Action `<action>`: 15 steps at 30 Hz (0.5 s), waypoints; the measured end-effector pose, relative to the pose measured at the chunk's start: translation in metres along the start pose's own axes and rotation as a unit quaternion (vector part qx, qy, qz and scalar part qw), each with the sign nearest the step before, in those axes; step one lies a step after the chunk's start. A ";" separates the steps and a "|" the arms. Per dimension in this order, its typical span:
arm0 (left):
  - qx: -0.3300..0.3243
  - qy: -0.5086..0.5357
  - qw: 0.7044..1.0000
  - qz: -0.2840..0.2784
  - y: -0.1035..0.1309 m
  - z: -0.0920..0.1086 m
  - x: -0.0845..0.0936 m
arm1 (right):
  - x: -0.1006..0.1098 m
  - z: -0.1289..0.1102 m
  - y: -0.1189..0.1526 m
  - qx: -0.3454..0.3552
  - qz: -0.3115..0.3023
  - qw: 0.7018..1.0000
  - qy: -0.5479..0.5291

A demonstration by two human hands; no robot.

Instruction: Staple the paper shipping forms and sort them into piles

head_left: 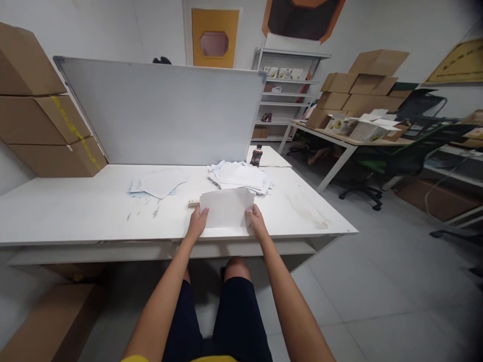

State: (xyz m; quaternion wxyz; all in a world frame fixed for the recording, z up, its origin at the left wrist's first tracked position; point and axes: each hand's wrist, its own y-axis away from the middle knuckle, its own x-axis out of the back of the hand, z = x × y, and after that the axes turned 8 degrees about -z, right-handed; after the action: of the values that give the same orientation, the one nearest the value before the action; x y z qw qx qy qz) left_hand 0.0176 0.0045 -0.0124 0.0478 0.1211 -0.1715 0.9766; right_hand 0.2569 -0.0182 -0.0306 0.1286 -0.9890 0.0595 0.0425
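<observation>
Between my two hands a white stack of paper point(227, 208) stands tilted up over the front part of the white table point(75, 211). My left hand point(196, 222) grips its left edge, thumb on the near face. At the right edge, my right hand point(257, 221) holds it the same way. Just behind my left hand lies a small pale object point(193, 203), partly covered by the paper. A messy pile of paper sheets point(237, 175) rests beyond the stack. Farther left is a smaller spread of sheets point(160, 182).
A whiteboard point(166, 110) stands along the table's back edge. A dark drink bottle point(256, 156) is behind the paper pile. Cardboard boxes point(49, 136) are stacked at the left end. A second table point(339, 141) with boxes and an office chair point(392, 156) are at the right.
</observation>
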 end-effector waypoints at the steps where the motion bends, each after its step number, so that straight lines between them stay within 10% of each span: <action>1: 0.008 0.002 1.000 -0.004 -0.001 -0.001 0.000 | 0.001 0.001 0.000 -0.006 -0.002 1.000 -0.012; 15: 0.051 -0.007 0.999 0.005 0.000 0.002 0.002 | 0.005 -0.001 0.004 -0.067 -0.047 0.995 -0.061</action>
State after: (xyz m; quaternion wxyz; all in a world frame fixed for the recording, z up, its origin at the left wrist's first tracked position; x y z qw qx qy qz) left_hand 0.0162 0.0044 -0.0104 0.0357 0.1289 -0.1218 0.9835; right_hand 0.2611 -0.0227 -0.0309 0.0673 -0.9927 0.0016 0.1004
